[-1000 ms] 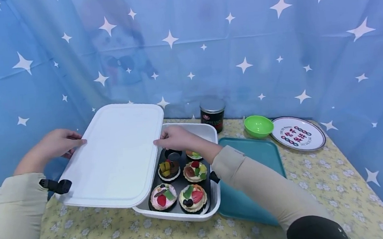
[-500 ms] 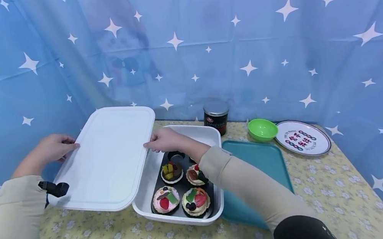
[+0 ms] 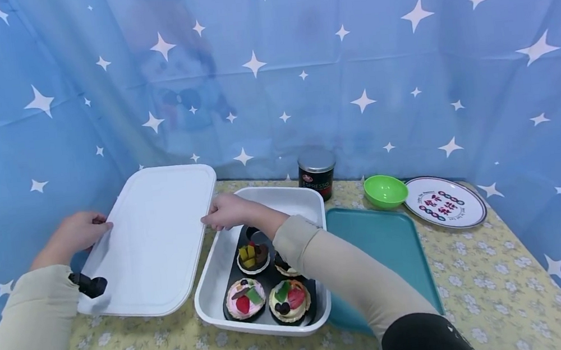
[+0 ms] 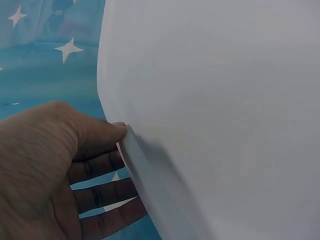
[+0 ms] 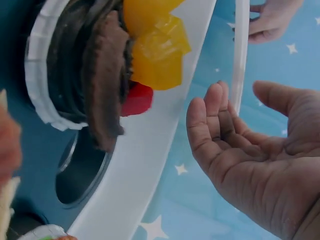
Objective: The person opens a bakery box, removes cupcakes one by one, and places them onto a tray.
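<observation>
Left of the white box (image 3: 213, 295): up hung the white lid (image 3: 152, 238), just beside the rim and clear of it, seemingly to leave the pastries (image 3: 245, 299) uncovered.
Lid's left edge: the left hand (image 3: 80, 233) pinched it, thumb in front, fingers behind.
Lid's right edge: the right hand (image 3: 233, 210) met it, fingers half curled, thumb apart; gripping or merely touching, I couldn't tell.
Two-sided hold: likely for steadiness.
Box: on the counter (image 3: 135, 347), pastries seated in a dark insert (image 3: 266, 279), probably against tipping.

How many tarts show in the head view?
4, in the white bin: pink tart front left, cream tart front right, chocolate tart behind the pink, partly covered tart to its right. Right arm may hide more.
</observation>
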The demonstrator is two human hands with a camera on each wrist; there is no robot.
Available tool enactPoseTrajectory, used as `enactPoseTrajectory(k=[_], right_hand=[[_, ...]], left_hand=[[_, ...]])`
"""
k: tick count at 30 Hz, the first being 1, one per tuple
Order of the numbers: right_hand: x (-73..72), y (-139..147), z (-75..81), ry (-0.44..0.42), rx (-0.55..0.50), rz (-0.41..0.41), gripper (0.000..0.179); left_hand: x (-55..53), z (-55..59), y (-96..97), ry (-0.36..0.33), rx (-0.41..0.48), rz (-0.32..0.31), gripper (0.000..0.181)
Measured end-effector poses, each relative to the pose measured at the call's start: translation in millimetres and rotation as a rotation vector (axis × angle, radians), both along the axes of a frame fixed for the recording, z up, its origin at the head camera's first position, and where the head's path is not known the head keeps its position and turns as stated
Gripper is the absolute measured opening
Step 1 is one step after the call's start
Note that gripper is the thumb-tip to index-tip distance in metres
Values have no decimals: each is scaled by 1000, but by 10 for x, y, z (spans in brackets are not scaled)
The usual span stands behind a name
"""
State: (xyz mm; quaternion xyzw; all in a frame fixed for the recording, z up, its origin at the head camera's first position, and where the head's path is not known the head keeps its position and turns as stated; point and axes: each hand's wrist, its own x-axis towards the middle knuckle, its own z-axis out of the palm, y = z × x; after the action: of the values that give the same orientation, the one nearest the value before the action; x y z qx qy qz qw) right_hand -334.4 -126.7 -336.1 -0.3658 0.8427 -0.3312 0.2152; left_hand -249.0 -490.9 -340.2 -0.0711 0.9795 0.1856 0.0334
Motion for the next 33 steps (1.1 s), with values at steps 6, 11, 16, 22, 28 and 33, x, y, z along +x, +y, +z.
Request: enactPoseTrajectory(k=[6, 11, 16, 22, 28, 33], right_hand=[[-34, -5, -84, -114, -43, -12, 26], [-50, -3, -124, -160, -63, -35, 26], [-42, -25, -130, -124, -32, -22, 30], [-20, -43, -111, -117, -11, -26, 32], [-19, -21, -97, -121, -34, -31, 31], [-40, -15, -110, -142, -56, -40, 27]], left_hand=[[-6, -148, -31, 77, -25, 19, 46], [4, -250, -68, 93, -1, 47, 47], [19, -341, -70, 119, -39, 53, 41], [40, -382, -27, 80, -50, 68, 33], [-20, -406, -24, 122, -14, 73, 36], [-51, -363, 8, 111, 0, 69, 43]])
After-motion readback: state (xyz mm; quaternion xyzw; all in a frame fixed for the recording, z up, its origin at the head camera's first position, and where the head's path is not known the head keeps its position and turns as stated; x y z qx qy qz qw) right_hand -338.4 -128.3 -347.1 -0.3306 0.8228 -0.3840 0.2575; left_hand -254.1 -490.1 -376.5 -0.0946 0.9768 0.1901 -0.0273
